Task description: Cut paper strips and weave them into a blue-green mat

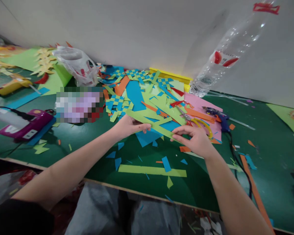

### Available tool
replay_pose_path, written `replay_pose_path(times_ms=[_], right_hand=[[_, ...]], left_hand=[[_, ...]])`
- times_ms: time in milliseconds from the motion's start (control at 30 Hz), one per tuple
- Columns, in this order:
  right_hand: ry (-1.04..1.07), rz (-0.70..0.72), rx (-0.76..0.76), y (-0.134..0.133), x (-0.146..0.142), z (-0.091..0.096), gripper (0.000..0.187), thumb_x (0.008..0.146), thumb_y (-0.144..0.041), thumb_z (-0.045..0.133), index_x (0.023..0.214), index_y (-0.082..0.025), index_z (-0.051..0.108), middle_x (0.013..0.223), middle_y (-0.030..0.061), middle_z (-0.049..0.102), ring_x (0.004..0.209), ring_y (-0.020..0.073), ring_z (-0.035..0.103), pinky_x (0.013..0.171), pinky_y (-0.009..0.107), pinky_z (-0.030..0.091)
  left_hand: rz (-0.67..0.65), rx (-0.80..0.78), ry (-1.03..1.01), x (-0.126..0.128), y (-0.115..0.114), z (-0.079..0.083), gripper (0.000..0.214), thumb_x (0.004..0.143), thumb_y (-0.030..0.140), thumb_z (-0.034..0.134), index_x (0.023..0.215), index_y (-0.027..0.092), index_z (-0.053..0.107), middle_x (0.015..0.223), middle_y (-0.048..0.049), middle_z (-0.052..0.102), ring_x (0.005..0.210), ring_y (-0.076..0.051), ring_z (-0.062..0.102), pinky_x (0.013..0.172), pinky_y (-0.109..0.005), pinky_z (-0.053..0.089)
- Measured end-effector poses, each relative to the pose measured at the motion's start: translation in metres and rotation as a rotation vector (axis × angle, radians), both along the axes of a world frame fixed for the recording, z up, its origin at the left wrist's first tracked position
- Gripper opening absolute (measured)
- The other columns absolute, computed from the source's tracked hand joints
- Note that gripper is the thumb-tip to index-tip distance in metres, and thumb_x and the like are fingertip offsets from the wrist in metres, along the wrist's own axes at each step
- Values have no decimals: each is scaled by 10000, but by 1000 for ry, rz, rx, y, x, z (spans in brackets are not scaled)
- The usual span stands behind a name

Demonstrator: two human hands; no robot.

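My left hand (pixel 127 126) pinches one end of a long light-green paper strip (pixel 149 122) above the green table (pixel 271 156). My right hand (pixel 194 138) pinches the same strip at its other end, fingers pressed together. A blue paper piece (pixel 147 137) lies under the strip. Behind it spreads a pile of green, blue and orange paper cuttings (pixel 147 94) with woven blue-green squares (pixel 116 102). Yellow-handled scissors (pixel 198 124) lie just beyond my right hand.
A clear plastic bottle (pixel 225 55) leans against the wall at the right. A blue glue gun (pixel 219 116) lies on pink paper, a purple device (pixel 30 125) at the left. Another green strip (pixel 152 170) and scraps lie near the table's front edge. A plastic bag (pixel 75 65) sits at the back.
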State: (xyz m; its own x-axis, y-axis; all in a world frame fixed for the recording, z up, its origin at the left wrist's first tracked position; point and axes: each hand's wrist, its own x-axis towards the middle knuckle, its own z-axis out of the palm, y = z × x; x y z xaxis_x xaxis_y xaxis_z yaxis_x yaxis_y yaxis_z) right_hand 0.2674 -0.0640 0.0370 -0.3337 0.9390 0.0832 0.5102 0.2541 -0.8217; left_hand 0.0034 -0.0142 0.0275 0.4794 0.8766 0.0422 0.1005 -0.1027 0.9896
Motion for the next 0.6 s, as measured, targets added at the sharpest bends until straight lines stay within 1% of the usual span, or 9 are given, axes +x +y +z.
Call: replay_pose_path(times_ms=[67,100,167,200,267,300,333,467,600], right_hand=[[-7,-20,22,1,0,0,234,833,-435,629,924,-224,679,831,34,748,792,207,695,735,344,543],[-8,-58,50,3,1,-1,250,847,-440,608,954,-223,671,879,43,745,831,211,691,755,350,541],[-32,-194,148,7,7,-4,283,883,-439,548,1026,-213,642,966,67,726,898,222,674,802,376,534],[-84,-294,230,10,11,-6,294,890,-438,529,1036,-206,633,978,79,715,895,230,668,805,394,531],[-318,-473,405,15,22,-11,283,880,-404,528,1038,-190,626,980,105,697,911,265,645,826,445,510],[-441,-519,465,17,28,-14,276,866,-381,538,1035,-179,621,1001,124,687,981,294,618,863,470,488],[-540,-549,487,19,34,-16,278,858,-366,540,1034,-165,616,1010,141,677,1027,314,595,875,478,475],[-822,-585,378,21,48,-23,317,855,-390,523,1020,-137,618,1023,172,647,1021,340,579,814,458,473],[-951,-580,194,22,49,-25,385,878,-440,476,1039,-111,593,1024,184,649,943,336,619,724,412,477]], left_hand=[[9,-1,9,2,0,0,209,723,349,728,721,143,687,712,-37,707,586,-121,629,600,-247,546],[21,-7,15,2,0,0,209,726,349,727,721,143,688,707,-38,704,593,-123,629,608,-250,547],[63,-30,32,2,1,-2,220,731,361,722,715,144,691,696,-40,700,620,-135,639,636,-263,552],[89,-43,47,1,3,-3,232,734,374,718,702,145,691,686,-43,698,637,-144,645,652,-272,554],[143,-63,81,-1,5,-6,267,749,402,701,666,148,691,666,-49,695,664,-157,653,687,-284,551],[161,-63,98,-3,7,-7,287,758,417,691,652,150,692,658,-52,694,670,-158,652,699,-285,546],[170,-66,108,-4,8,-9,298,769,427,681,659,151,697,654,-53,693,676,-158,650,710,-283,541],[221,-119,41,-5,11,-12,262,780,402,677,722,147,695,642,-39,681,606,-133,630,694,-279,536],[347,-219,-90,-2,11,-11,194,764,315,689,709,140,625,687,-26,670,537,-109,610,616,-264,523]])
